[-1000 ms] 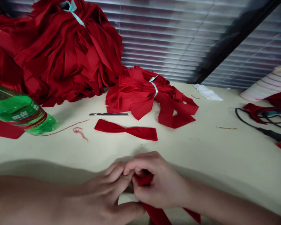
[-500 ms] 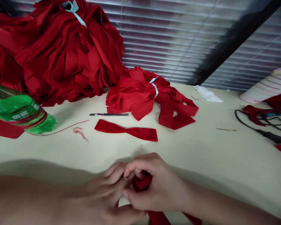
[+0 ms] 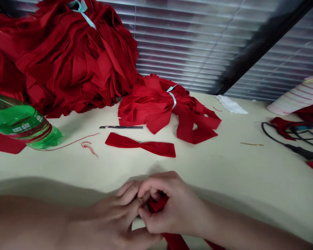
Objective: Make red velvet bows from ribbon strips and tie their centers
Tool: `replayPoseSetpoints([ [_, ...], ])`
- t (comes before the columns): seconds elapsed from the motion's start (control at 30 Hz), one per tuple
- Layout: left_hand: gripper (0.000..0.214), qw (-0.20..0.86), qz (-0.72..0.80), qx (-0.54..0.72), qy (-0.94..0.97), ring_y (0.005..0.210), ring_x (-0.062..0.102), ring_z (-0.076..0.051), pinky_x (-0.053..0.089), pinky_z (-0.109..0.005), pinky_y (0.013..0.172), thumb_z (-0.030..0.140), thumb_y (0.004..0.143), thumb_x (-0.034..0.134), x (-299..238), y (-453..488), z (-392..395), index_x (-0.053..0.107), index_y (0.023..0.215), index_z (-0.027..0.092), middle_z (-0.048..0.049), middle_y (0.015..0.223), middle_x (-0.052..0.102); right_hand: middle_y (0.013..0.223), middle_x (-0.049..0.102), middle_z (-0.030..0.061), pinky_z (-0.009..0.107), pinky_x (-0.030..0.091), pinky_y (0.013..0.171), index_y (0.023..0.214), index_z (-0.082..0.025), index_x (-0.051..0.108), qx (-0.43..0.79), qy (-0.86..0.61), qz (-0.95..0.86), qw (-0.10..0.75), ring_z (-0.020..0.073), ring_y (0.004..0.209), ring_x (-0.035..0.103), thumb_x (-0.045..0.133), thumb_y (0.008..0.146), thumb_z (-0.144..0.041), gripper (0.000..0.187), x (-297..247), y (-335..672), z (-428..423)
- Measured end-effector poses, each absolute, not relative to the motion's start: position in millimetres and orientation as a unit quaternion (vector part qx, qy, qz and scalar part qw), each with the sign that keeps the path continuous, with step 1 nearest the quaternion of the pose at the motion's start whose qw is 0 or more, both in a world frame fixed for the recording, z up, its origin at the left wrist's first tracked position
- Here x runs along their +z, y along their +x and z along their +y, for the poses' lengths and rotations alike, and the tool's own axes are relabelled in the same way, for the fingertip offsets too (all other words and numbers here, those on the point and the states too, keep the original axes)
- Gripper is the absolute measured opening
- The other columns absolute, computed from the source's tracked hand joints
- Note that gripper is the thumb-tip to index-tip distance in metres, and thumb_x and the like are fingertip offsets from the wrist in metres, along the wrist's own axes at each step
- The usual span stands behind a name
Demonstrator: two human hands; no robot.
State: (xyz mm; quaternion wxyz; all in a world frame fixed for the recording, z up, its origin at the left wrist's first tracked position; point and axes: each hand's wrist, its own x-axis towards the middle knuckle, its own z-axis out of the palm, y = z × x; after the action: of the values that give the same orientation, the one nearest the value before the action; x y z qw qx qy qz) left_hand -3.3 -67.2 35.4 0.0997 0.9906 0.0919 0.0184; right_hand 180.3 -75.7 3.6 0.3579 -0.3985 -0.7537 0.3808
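Low in the view, my left hand and my right hand meet just above the table. A red fabric strip shows through the curl of my right hand, and its tails hang out below. Both hands are closed on the strip, the right thumb and forefinger pinching against the left fingers. The left fingertips are partly hidden. Beyond my hands lies a flat red bow, gathered at its middle. A slim cutter knife lies behind the bow.
A large heap of red strips and a smaller tied bundle lie at the back. At left is a green bottle wound with red thread. Right are a thread cone, a black cable and a thin gold-coloured piece.
My right thumb and fingers have shifted very slightly against the left hand. The red strip between them has moved a little; everything else lies as before.
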Motion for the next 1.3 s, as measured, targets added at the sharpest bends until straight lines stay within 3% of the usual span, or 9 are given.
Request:
replayPoseSetpoints([
  [0.2,0.058,0.102,0.097,0.006,0.990,0.104,0.054,-0.032,0.045,-0.040,0.088,0.030,0.064,0.062,41.0,-0.6,-67.4,0.052,0.121,0.025,-0.0117,0.107,0.063,0.051,0.044,-0.0083,0.015,0.032,0.042,0.071,-0.017,0.059,0.393,-0.367,-0.771,0.342,0.0041,0.043,0.034,0.047,0.056,-0.005,0.023,6.0,184.0,-72.8],
  [0.4,0.051,0.081,0.071,0.001,0.994,0.122,0.043,-0.028,0.039,-0.037,0.100,0.031,0.071,0.056,39.1,-1.0,-65.4,0.051,0.121,0.023,-0.0086,0.127,0.055,0.051,0.047,-0.0078,0.015,0.033,0.041,0.067,-0.018,0.055,0.399,-0.399,-0.744,0.359,0.0047,0.044,0.037,0.063,0.056,-0.014,0.015,7.2,178.8,-77.0],
  [0.63,0.053,0.104,0.099,0.008,0.990,0.113,0.050,-0.030,0.039,-0.039,0.098,0.031,0.069,0.058,37.0,-3.0,-64.8,0.051,0.122,0.025,-0.0095,0.117,0.061,0.048,0.041,-0.0092,0.015,0.030,0.041,0.066,-0.018,0.055,0.393,-0.406,-0.754,0.335,0.0037,0.042,0.031,0.051,0.055,-0.007,0.016,8.4,178.8,-77.4],
  [0.8,0.052,0.087,0.067,0.026,0.994,0.125,0.040,-0.027,0.034,-0.035,0.104,0.028,0.070,0.054,40.1,-4.8,-65.8,0.051,0.122,0.020,-0.0094,0.127,0.055,0.049,0.044,-0.0090,0.015,0.032,0.041,0.063,-0.018,0.051,0.402,-0.406,-0.740,0.355,0.0044,0.044,0.034,0.061,0.053,-0.013,0.015,8.3,176.7,-77.9],
  [0.97,0.052,0.105,0.093,0.013,0.990,0.110,0.053,-0.029,0.040,-0.039,0.097,0.032,0.073,0.058,36.3,-3.5,-68.8,0.051,0.123,0.023,-0.0108,0.113,0.062,0.049,0.038,-0.0097,0.015,0.030,0.041,0.068,-0.017,0.057,0.402,-0.396,-0.755,0.334,0.0039,0.043,0.030,0.049,0.055,-0.006,0.019,8.2,180.3,-76.3],
  [1.07,0.049,0.102,0.142,0.035,0.984,0.118,0.047,-0.035,0.040,-0.046,0.097,0.030,0.076,0.058,30.9,-2.5,-70.5,0.050,0.124,0.020,-0.0172,0.122,0.056,0.051,0.035,-0.0092,0.016,0.029,0.041,0.076,-0.016,0.060,0.422,-0.366,-0.746,0.363,0.0041,0.043,0.030,0.048,0.062,-0.005,0.021,8.3,186.7,-73.2],
  [1.13,0.049,0.125,0.179,0.047,0.975,0.128,0.033,-0.041,0.033,-0.058,0.099,0.031,0.075,0.060,27.2,-2.1,-70.2,0.051,0.122,0.021,-0.0193,0.137,0.042,0.051,0.036,-0.0091,0.016,0.029,0.041,0.075,-0.015,0.060,0.437,-0.331,-0.748,0.375,0.0040,0.043,0.030,0.057,0.069,-0.011,0.008,7.4,189.7,-71.6],
  [1.23,0.046,0.171,0.196,0.027,0.965,0.133,0.019,-0.045,0.022,-0.068,0.100,0.036,0.073,0.063,23.3,-2.1,-68.0,0.055,0.116,0.024,-0.0158,0.148,0.026,0.062,0.051,-0.0044,0.017,0.039,0.054,0.069,-0.016,0.061,0.397,-0.291,-0.802,0.337,0.0058,0.055,0.045,0.072,0.067,-0.023,0.013,6.2,190.4,-71.3],
  [1.3,0.047,0.180,0.193,0.018,0.964,0.134,0.017,-0.046,0.019,-0.070,0.100,0.036,0.073,0.064,22.0,-2.1,-66.9,0.055,0.117,0.022,-0.0164,0.148,0.025,0.079,0.060,-0.0003,0.019,0.043,0.065,0.071,-0.018,0.061,0.367,-0.283,-0.843,0.274,0.0088,0.071,0.054,0.070,0.071,-0.022,0.010,6.6,189.2,-72.4],
])
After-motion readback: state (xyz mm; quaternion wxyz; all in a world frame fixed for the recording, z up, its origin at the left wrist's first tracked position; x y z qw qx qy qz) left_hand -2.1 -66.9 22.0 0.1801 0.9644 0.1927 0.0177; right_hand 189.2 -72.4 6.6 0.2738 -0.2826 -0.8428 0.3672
